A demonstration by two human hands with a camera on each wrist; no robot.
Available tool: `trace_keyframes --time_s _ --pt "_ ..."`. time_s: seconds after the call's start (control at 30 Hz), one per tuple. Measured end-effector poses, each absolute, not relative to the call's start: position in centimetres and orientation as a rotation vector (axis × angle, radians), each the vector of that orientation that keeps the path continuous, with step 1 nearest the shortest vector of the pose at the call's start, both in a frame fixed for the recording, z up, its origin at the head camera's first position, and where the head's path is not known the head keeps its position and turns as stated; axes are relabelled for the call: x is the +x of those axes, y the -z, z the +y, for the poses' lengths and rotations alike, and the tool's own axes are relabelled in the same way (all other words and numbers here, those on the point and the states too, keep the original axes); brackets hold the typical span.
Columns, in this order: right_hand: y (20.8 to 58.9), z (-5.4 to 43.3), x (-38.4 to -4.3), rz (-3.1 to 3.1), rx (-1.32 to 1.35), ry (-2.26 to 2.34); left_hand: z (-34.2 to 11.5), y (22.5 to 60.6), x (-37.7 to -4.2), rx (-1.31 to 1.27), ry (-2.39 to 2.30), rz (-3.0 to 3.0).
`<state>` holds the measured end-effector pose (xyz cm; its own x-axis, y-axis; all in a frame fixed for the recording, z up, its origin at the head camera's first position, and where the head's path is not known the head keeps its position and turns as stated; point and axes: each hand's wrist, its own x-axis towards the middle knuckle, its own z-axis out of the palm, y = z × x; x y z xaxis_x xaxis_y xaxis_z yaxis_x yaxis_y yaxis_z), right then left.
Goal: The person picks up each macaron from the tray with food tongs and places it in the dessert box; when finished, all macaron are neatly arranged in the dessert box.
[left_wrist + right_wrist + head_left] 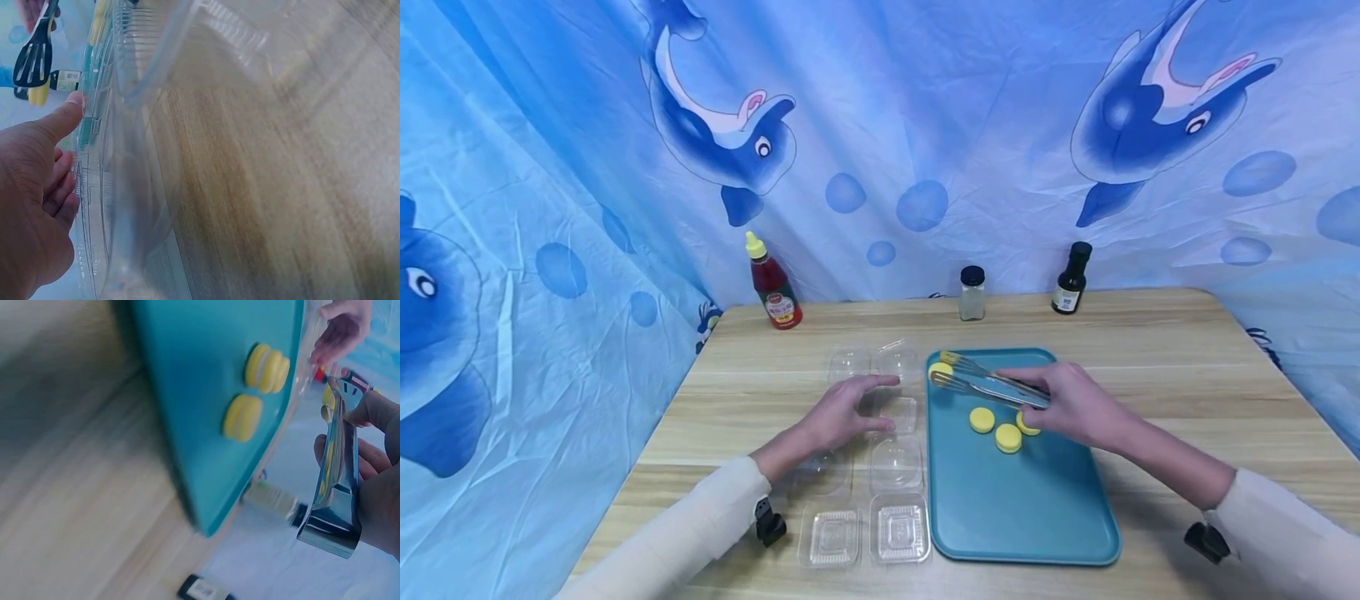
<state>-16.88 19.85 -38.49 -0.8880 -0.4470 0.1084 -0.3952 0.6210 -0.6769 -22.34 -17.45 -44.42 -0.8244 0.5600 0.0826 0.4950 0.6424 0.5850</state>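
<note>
At the upper left of the frame, a red sauce bottle [778,292] is seen at the back of the wooden bench [752,367]. Left of centre, the left grip [842,412] is held with thumb and fingers spread beside the clear plastic containers [900,529]; whether a rim is touched cannot be told. The containers can be judged light, thin and easily slid, so they are best steadied by a rim without the walls being squeezed. Right of centre, a teal tray [1015,508] is laid flat on the bench, and a yellow sandwich biscuit [940,372] is seen over its upper left corner, between the tips of the metal tongs [996,390]; whether it is clamped or lifted cannot be told. Farther right, three more yellow biscuits [982,419] are grouped on the tray, one partly covered by the hand. All are judged light and brittle, likely to crack or be parted at the pale seam if pressed hard, so they are best taken lightly by opposite edges. The tongs are pinched between thumb and fingers by the right grip [1078,404]; their smooth arms are probably springy and a little slippery.
</note>
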Motion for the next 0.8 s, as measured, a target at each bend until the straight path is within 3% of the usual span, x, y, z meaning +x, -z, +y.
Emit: trace_keyframes --time_s 0.47,0.8 --pt "39.5 14.4 -18.2 2.627 -0.925 1.064 -17.4 44.4 -22.2 0.865 -0.902 2.771" --pt "38.9 12.4 -18.5 2.626 -0.893 0.979 -17.4 44.3 -22.2 0.880 -0.898 2.769"
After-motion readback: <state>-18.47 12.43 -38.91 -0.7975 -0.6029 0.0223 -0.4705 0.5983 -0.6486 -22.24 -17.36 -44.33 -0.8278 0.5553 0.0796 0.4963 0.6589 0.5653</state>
